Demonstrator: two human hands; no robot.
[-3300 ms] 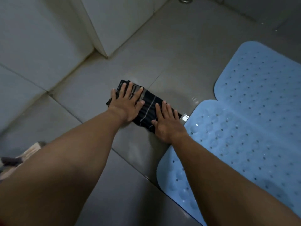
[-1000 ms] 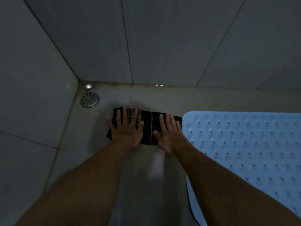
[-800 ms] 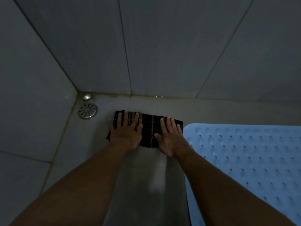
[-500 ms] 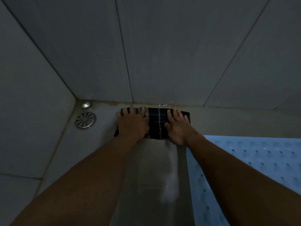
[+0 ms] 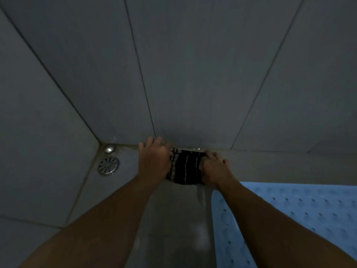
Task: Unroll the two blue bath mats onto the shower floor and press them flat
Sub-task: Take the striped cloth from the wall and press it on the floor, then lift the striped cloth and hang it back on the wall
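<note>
Two grips | left hand [image 5: 154, 158], right hand [image 5: 214, 168] curl round striped cloth [image 5: 185, 167], flat earlier | cloth reached wall [image 5: 193, 113]

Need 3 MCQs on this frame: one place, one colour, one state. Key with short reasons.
1. Where is the floor drain relative to the striped cloth?
A. to its left, near the corner
B. up on the wall
C. to its right

2. What colour is the cloth?
A. plain white
B. dark with pale stripes
C. red

3. The blue mat in view is:
A. rolled up
B. hanging on the wall
C. lying unrolled on the floor

Key:
1 A, the drain sits in the floor corner beyond the left hand.
2 B, pale lines cross the dark fabric between the left hand and the right hand.
3 C, its dimpled surface spreads flat on the floor.
</note>
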